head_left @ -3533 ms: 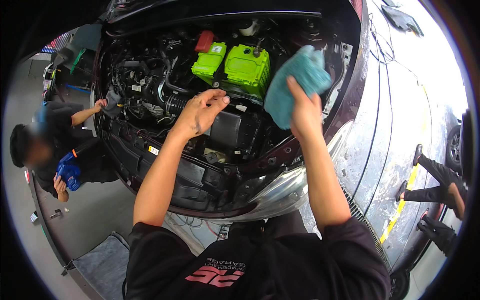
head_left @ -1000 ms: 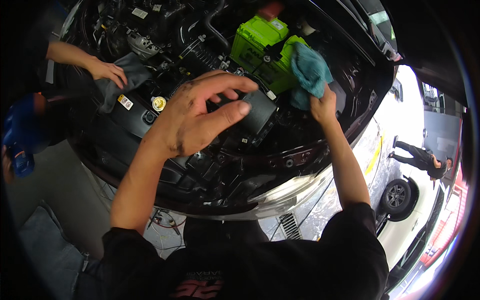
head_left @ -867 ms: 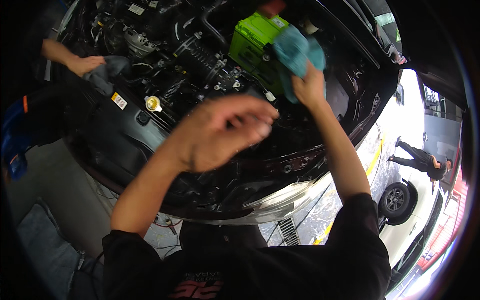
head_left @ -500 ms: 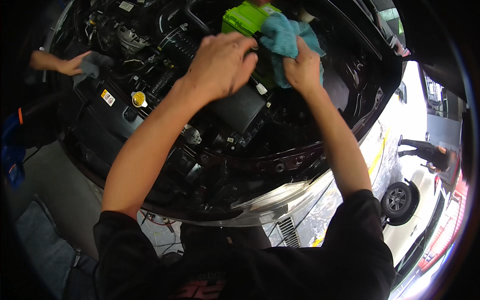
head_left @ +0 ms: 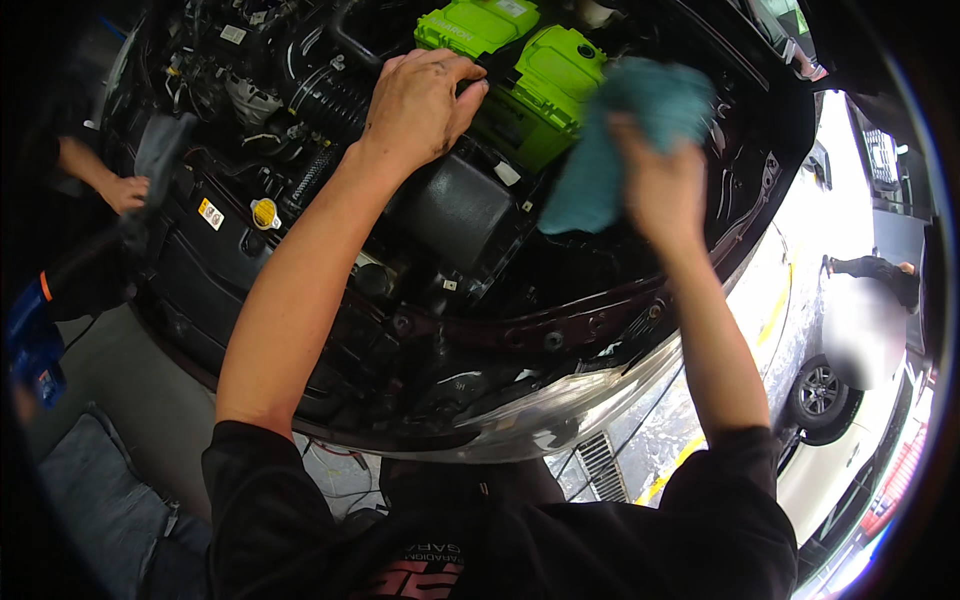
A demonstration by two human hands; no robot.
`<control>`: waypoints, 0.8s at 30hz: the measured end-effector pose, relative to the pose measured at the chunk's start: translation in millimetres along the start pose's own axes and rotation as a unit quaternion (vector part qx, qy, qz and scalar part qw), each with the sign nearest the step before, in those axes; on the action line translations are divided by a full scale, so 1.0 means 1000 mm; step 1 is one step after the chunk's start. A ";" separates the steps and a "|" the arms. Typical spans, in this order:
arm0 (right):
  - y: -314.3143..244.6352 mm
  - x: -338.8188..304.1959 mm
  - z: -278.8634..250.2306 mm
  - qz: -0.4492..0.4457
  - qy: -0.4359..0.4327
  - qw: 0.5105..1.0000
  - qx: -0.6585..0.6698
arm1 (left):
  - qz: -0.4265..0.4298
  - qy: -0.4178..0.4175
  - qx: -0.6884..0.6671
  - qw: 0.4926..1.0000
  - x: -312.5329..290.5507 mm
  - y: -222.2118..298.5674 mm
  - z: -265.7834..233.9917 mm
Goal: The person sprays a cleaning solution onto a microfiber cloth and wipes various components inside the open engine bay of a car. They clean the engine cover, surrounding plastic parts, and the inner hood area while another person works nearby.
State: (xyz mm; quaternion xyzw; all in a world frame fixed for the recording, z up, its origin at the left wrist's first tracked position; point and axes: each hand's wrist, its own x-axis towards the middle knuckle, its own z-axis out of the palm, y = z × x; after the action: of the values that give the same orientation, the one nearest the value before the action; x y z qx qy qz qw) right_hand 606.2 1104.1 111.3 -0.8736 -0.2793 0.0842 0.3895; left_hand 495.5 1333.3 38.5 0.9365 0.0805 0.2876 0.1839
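A bright green car battery point(head_left: 560, 75) sits in the engine bay, a black bar crossing its top. My right hand point(head_left: 665, 190) grips a teal cloth point(head_left: 655, 95) just right of the battery; hand and cloth are blurred by motion. One end of the cloth hangs down over dark parts. My left hand point(head_left: 418, 105) rests at the battery's left edge, fingers bent, thumb apart from the forefinger. No object shows in it, though some fingertips are hidden. Below it lies a black box-shaped cover point(head_left: 455, 210).
A ribbed black hose point(head_left: 330, 105) runs left of my hand, with a yellow cap point(head_left: 264, 213) nearer. At far left, another person's hand point(head_left: 122, 192) is beside a grey cloth point(head_left: 160, 155). The car's front edge and headlight point(head_left: 560, 405) curve before my body.
My right hand has swept the cloth rightward off the battery, uncovering more green top. The view has shifted slightly. The other person's hand has moved down from the grey cloth.
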 end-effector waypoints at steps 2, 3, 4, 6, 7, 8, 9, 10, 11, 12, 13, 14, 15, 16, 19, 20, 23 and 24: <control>0.021 0.024 0.048 -0.159 -0.043 0.981 -0.099 | 0.010 -0.016 0.001 1.000 0.008 0.006 -0.003; 0.015 0.047 0.055 -0.176 -0.049 0.974 -0.131 | 0.011 -0.027 0.006 1.000 0.010 0.007 -0.004; 0.018 0.072 0.061 -0.201 -0.008 0.969 -0.141 | 0.015 -0.028 0.014 0.999 0.012 0.010 -0.003; 0.007 0.106 0.064 -0.148 -0.017 0.978 -0.146 | 0.012 -0.031 0.029 0.999 0.014 0.007 -0.003; 0.011 0.095 0.065 -0.170 -0.013 0.975 -0.143 | 0.021 -0.025 0.050 0.998 0.012 0.006 -0.004; 0.023 0.073 0.063 -0.189 -0.008 0.972 -0.141 | 0.016 -0.033 0.054 0.998 0.011 0.006 -0.005; 0.033 0.052 0.058 -0.210 -0.003 0.967 -0.141 | 0.010 -0.038 0.056 0.998 0.012 0.008 -0.006; 0.043 0.033 0.048 -0.214 -0.001 0.969 -0.122 | 0.005 -0.044 0.060 0.997 0.013 0.010 -0.008; 0.033 0.015 0.033 -0.109 -0.053 0.988 -0.099 | 0.002 -0.051 0.071 0.996 0.012 0.007 -0.011; 0.037 0.002 0.021 -0.089 -0.013 0.995 -0.039 | 0.003 -0.075 0.076 0.994 0.016 0.009 -0.012; 0.035 -0.004 0.011 -0.031 0.012 0.999 0.039 | 0.002 -0.097 0.084 0.992 0.020 0.010 -0.015; 0.034 -0.009 -0.001 -0.002 -0.001 0.990 0.139 | -0.001 -0.120 0.090 0.989 0.023 0.010 -0.016; 0.022 -0.017 -0.004 0.076 0.026 0.971 0.225 | -0.014 -0.153 0.081 0.985 0.026 0.008 -0.020; 0.011 -0.026 -0.005 0.155 0.060 0.938 0.305 | -0.008 -0.156 0.079 0.985 0.026 0.006 -0.020; -0.007 -0.043 0.023 0.123 0.071 0.951 0.275 | 0.020 -0.171 0.063 0.983 0.032 0.000 -0.021; 0.004 -0.036 0.040 0.101 0.044 0.970 0.218 | 0.028 -0.183 0.062 0.981 0.036 0.001 -0.021; 0.004 0.002 0.093 0.037 -0.023 0.999 0.002 | 0.059 -0.217 0.055 0.973 0.050 0.006 -0.023; 0.001 0.007 0.114 0.013 -0.019 0.999 0.023 | 0.065 -0.208 0.075 0.973 0.051 0.000 -0.021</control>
State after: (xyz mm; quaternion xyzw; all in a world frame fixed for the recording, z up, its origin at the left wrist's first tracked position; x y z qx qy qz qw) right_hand 570.7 1180.0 33.5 -0.8662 -0.2730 0.1119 0.4032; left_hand 525.6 1352.5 81.3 0.9902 0.0012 0.0904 0.1068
